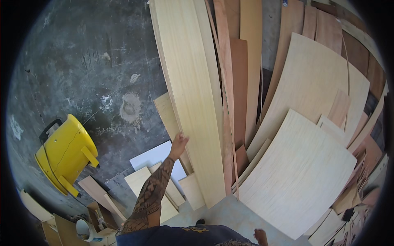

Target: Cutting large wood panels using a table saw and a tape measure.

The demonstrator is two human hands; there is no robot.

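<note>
The fingers (184, 139) of the left hand (179, 146) are curled in together at the left edge of a long pale board (195, 98); whether they pinch that edge or only rest against it, I cannot tell. The long pale board stands in the middle of the scene, running from the far side down to the near floor (230, 214); it leans slightly to the left at its far end. The right hand (260, 236) shows only in part at the near edge, right of the dark shirt (164, 236), well apart from the board; how its fingers stand is too small to tell.

Just right of the long board are narrow upright boards, among them a reddish-brown board (239, 90); farther right, a large pale sheet (297, 172) leans near, overlapping another wide sheet (312, 78) behind it; a heap of wood scraps (342, 229) lies at the near right.

Beside the left forearm are a white panel (151, 156) and a small square board (191, 191), the latter just left of the long board's near end; well to the left is a yellow blower (67, 153) with a black handle; a white bucket (93, 234) is at the near left.
</note>
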